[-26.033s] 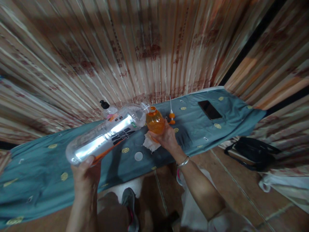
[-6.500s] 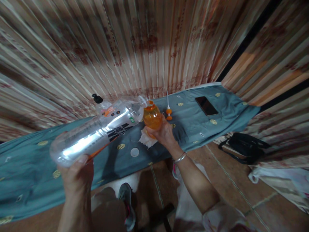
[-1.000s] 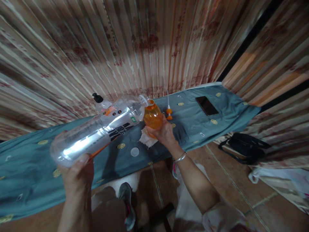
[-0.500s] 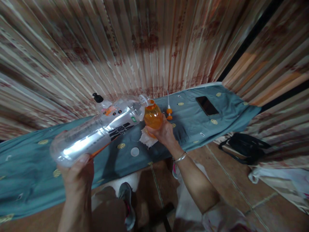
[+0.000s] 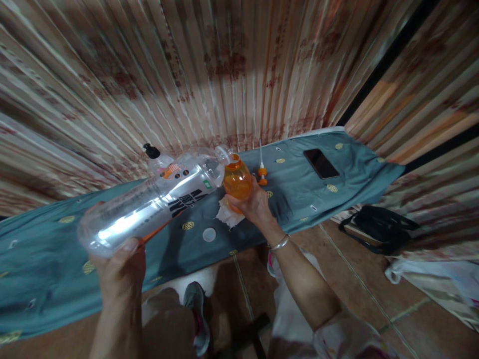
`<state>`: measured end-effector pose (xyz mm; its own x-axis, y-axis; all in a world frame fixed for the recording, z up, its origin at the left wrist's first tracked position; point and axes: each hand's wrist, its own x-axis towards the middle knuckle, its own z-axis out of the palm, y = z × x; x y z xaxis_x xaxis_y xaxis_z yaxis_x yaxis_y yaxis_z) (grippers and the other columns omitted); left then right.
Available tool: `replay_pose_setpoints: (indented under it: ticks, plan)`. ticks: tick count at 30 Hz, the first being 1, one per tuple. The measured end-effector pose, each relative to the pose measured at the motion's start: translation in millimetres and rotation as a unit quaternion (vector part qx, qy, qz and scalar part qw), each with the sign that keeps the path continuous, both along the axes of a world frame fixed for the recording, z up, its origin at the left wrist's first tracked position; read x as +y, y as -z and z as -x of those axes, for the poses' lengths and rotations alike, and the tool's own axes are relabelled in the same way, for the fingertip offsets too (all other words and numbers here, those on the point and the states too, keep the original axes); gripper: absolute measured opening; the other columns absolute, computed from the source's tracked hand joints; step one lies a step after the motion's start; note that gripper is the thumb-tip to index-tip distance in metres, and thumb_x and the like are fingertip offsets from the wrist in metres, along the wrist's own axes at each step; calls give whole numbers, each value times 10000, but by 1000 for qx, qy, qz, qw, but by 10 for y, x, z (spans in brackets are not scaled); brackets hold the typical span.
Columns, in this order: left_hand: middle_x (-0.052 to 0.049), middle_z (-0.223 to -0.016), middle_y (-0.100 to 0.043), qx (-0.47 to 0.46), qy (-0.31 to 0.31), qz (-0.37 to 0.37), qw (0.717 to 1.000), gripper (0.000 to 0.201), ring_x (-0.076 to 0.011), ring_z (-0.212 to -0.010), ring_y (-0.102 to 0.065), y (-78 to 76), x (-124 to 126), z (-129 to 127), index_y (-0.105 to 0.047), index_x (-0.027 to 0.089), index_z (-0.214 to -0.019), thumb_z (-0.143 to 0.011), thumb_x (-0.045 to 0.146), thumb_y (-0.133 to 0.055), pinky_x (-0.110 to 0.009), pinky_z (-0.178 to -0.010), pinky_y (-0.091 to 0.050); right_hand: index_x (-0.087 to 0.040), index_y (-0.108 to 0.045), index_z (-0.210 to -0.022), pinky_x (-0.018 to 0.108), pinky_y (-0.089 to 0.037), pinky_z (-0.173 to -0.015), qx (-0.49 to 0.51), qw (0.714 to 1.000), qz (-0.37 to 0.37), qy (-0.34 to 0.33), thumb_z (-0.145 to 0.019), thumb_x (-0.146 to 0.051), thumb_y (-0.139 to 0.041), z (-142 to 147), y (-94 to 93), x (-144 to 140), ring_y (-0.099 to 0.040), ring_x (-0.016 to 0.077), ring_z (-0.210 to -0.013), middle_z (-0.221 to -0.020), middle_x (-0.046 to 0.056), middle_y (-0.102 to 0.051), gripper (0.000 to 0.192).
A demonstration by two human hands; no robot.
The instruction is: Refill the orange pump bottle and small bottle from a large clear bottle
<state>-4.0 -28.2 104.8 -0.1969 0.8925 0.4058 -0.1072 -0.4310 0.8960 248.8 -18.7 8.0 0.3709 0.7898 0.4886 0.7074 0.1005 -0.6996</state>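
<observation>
My left hand (image 5: pixel 121 267) is wrapped round the base end of a large clear plastic bottle (image 5: pixel 149 207) with a silver label, tilted so its neck points up and right. The bottle's open mouth is at the rim of a small orange see-through bottle (image 5: pixel 237 178); whether they touch I cannot tell. My right hand (image 5: pixel 254 202) grips that orange bottle, which is open at the top. Crumpled white tissue (image 5: pixel 229 214) lies beneath it. Right of it rests an orange pump top (image 5: pixel 262 173) with a clear tube. A white cap (image 5: pixel 209 234) lies nearer me.
A teal patterned cloth (image 5: pixel 299 199) covers the long narrow surface. A black phone (image 5: pixel 321 163) lies to the right, and a bottle with a black pump (image 5: pixel 151 151) stands behind the large bottle. Pleated curtains (image 5: pixel 224 65) hang behind. A black bag (image 5: pixel 381 227) is at lower right.
</observation>
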Motion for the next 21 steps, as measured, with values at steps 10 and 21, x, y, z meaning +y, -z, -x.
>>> replay_pose_setpoints:
  ticks: [10,21]
  plan:
    - [-39,-1286,-644,1,-3,-6,1000,681,-336,-1282,-578,40,16,44,-692,318,-1087,-438,357,-893,-554,-1097,-488,-183,-535,-1257,385,-634,-764,-11,1000,-13,-1,-747,-500,-847,3,22,9,-785,301,-931,-1041,125,-787,676]
    - [-58,-1183,-673,14,-1,6,1000,563,-341,-1259,-590,43,18,40,-710,286,-1009,-457,302,-821,-572,-1099,-481,-188,-540,-1223,386,-636,-749,-4,1000,-7,5,-716,-504,-870,3,10,6,-786,297,-901,-1018,114,-790,682]
